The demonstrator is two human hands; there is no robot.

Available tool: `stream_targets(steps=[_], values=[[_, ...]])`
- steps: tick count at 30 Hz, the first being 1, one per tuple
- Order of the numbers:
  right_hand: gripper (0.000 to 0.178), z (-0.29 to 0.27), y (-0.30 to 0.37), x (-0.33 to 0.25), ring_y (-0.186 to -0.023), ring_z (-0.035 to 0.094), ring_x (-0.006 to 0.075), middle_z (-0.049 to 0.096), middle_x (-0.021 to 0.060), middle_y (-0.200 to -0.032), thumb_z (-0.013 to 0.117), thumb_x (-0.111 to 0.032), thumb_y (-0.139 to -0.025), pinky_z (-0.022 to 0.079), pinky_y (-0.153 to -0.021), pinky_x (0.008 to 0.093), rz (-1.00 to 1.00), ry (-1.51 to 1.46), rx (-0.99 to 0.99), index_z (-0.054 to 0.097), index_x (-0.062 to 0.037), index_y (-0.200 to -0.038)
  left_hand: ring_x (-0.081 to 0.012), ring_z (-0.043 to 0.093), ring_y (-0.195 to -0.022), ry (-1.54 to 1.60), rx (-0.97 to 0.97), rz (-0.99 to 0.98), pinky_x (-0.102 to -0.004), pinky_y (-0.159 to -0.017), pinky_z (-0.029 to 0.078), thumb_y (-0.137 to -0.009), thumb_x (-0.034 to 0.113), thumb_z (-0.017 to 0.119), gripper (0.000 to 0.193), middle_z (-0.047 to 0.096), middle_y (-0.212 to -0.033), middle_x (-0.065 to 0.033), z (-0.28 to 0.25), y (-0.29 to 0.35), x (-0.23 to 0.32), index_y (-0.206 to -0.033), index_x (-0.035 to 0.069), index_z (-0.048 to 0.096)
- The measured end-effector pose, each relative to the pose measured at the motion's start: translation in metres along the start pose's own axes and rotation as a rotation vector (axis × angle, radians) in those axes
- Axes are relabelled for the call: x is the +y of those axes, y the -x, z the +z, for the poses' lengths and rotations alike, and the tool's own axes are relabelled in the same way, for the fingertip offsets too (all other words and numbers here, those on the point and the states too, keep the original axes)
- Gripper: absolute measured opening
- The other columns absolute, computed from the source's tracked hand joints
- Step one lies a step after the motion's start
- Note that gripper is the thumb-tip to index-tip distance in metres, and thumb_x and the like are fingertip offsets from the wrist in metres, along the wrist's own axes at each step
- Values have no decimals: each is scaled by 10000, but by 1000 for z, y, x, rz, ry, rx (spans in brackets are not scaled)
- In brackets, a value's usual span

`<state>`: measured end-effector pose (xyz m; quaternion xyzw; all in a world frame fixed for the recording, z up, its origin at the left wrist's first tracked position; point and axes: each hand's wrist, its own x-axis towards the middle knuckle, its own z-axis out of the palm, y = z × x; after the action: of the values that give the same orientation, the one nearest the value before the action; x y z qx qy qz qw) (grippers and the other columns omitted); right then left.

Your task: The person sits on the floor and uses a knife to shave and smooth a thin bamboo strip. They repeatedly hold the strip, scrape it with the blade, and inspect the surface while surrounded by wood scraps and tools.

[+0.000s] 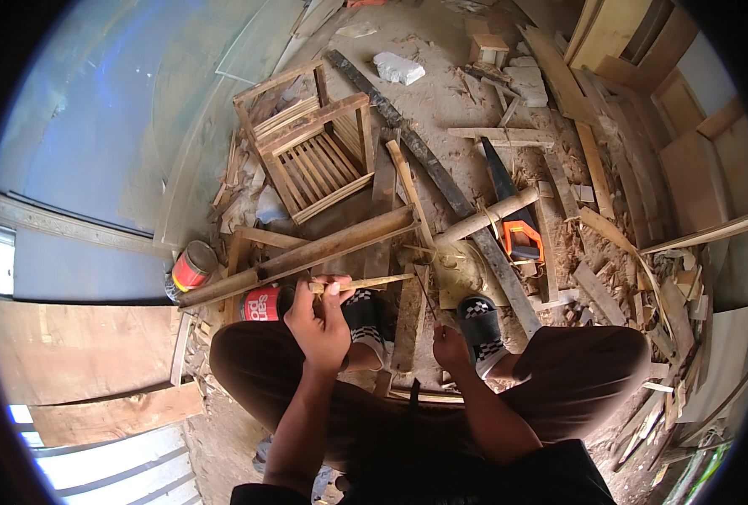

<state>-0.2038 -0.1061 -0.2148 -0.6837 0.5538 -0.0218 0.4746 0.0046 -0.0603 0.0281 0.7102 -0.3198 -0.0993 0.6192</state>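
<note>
My left hand [319, 326] is raised above my left knee, with its fingers pinched round one end of a thin, pale wooden stick [378, 281]. The stick lies level and reaches out to the right. Closed in front of my right foot, my right hand [451, 348] grips a slim, dark rod-like tool [427, 295]. Its upper tip comes close to the stick's free end; whether they touch I cannot tell. What kind of tool it is does not show clearly, as its lower end is hidden in my fist.
A slatted wooden frame [319, 156] stands ahead on the left, beyond a grooved beam [332, 246]. Two red-labelled cans [193, 268] are left of my legs. An orange-handled handsaw [523, 238] leans near a round log [492, 215]. A long dark plank [416, 147] crosses the littered floor.
</note>
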Motion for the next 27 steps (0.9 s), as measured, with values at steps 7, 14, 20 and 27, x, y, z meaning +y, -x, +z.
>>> stream_targets(steps=[7,14,20,27], values=[[600,14,14,-43,-879,627,536,623,336,-816,379,-475,-1088,486,-778,580,-106,-231,-82,654,38,-938,-160,698,-871,-42,5,46,-347,-777,666,-1021,16,551,122,705,-963,-153,-5,1,-3,-986,-100,564],[631,12,0,-28,-948,632,527,646,340,-884,381,-502,-1078,484,-818,558,-84,-177,-119,669,48,-970,-181,705,-905,-15,7,49,-352,-773,666,-1031,33,545,135,701,-982,-155,-9,3,-4,-1016,-100,569],[711,37,-27,41,-715,620,435,628,274,-723,376,-526,-1078,464,-703,505,109,-49,111,608,65,-760,-193,701,-952,63,0,-13,-362,-776,670,-1043,34,526,150,661,-1005,-152,9,-3,-5,-1029,-111,564],[675,20,-3,-71,-645,544,295,562,181,-648,417,-539,-1069,448,-674,442,-181,-407,-57,588,18,-729,-198,703,-949,-3,9,14,-364,-781,669,-1044,31,521,152,672,-981,-152,-17,4,-8,-1047,-110,577]])
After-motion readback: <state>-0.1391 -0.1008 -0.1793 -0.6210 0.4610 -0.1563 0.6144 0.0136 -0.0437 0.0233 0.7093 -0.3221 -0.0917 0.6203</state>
